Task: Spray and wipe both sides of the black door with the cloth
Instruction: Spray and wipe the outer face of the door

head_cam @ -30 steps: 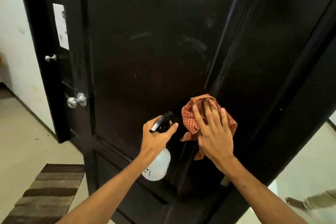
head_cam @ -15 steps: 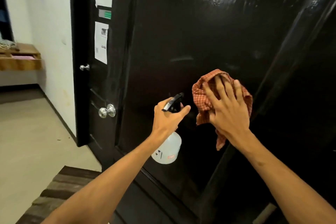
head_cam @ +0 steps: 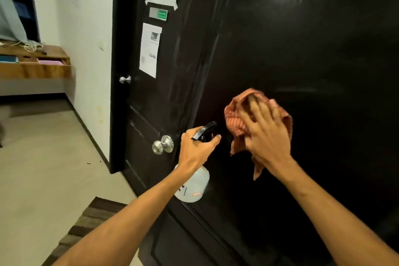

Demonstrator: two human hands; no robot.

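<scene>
Orange cloth point(head_cam: 237, 123) pressed on black door point(head_cam: 313, 49) by right hand point(head_cam: 267, 136).

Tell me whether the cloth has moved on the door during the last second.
Yes. Against the door knob, the cloth has moved up: mostly below knob level before, mostly above it now.

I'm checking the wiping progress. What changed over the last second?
The right hand slid the checked cloth up the black door, away from the lower panel. Unchanged: it presses the cloth flat; the left hand holds the spray bottle.
</scene>
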